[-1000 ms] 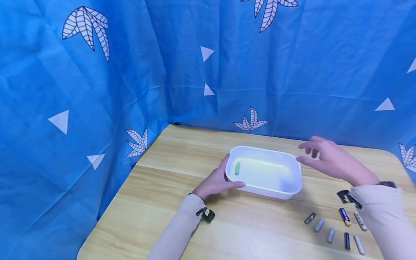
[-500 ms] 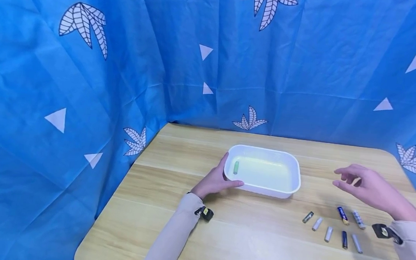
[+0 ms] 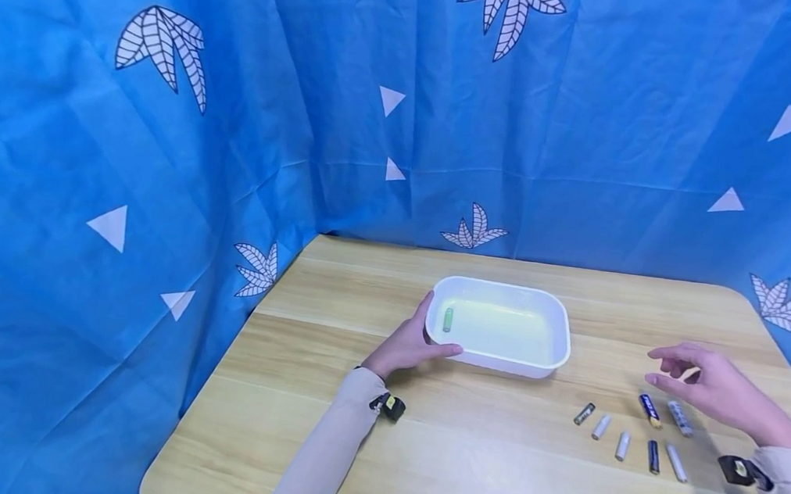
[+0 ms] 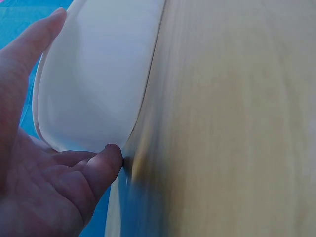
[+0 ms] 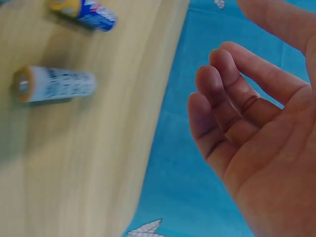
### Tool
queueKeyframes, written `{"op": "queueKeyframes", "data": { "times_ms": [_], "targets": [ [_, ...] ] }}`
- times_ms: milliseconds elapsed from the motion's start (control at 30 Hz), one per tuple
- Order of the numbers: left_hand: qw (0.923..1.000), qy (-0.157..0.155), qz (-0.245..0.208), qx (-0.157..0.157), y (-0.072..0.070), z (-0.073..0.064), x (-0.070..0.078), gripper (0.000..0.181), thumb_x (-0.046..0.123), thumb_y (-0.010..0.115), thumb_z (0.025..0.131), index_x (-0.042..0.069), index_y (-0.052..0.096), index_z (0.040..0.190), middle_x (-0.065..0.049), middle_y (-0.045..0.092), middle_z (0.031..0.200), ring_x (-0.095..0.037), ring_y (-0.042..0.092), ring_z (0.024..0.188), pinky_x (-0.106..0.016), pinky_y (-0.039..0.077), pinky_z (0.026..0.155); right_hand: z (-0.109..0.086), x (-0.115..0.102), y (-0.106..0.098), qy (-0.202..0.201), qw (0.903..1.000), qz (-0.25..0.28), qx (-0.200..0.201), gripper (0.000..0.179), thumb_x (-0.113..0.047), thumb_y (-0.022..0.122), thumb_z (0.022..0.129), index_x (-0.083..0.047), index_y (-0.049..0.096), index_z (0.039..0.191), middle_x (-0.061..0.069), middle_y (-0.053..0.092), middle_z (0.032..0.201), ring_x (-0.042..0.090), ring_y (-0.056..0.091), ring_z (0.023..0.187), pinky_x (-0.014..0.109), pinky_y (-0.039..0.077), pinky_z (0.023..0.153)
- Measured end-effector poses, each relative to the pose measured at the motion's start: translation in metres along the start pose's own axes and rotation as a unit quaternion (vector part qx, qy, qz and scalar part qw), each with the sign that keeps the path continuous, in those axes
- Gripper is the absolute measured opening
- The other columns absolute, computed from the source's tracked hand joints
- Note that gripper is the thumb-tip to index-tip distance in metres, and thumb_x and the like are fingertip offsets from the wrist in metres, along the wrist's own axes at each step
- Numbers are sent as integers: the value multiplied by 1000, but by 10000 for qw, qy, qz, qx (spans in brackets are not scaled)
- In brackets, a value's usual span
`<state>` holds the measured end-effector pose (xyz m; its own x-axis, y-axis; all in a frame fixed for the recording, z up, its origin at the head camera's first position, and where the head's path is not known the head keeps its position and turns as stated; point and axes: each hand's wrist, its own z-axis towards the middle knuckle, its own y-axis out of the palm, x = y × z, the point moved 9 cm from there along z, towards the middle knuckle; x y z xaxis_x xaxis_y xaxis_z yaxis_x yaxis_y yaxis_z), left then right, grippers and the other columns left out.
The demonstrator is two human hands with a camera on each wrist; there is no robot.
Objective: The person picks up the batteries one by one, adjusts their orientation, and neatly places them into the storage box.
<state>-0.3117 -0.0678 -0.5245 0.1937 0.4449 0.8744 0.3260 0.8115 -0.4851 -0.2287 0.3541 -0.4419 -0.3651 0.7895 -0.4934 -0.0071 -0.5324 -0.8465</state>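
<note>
The right hand (image 3: 717, 387), relaxed and empty, has moved near the batteries (image 3: 623, 446). The left hand (image 3: 408, 347) still grips the tub (image 3: 511, 332).

Smooth plastic tray (image 3: 508, 334), wood-grained table (image 3: 232, 421), cloth backdrop (image 3: 602, 140)

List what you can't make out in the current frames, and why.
Head view: print on the green battery, too small to read.
Head view: some fingers of the left hand, hidden by the hand itself or the tray.
Left wrist view: the tray's far end, cut off by the top edge.
Right wrist view: lettering on the white battery, blurred.
Right wrist view: the right hand's thumb tip, cut off by the top edge.
</note>
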Motion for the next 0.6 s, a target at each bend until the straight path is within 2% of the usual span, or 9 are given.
{"op": "queueKeyframes", "data": {
  "times_ms": [333, 600],
  "targets": [
    [10000, -15, 4, -34, 3, -1, 2, 129, 58, 89, 74, 41, 0, 166, 3, 48, 161, -19, 52, 143, -52, 37, 123, -22, 23, 13, 375, 9990, 40, -244, 41, -14, 83, 86, 4, 70, 120, 0, 61, 93, -7, 48, 79, 20, 49, 63],
    [10000, 1, 59, -57, 1, -1, 2, 130, 58, 88, 74, 36, 0, 167, -3, 46, 163, -21, 49, 146, -53, 34, 124, -30, 35, 27, 588, 9946, 1, -858, 62, -25, 91, 76, 1, 68, 127, 15, 66, 110, -13, 47, 91, 21, 49, 71]
  ]
}}
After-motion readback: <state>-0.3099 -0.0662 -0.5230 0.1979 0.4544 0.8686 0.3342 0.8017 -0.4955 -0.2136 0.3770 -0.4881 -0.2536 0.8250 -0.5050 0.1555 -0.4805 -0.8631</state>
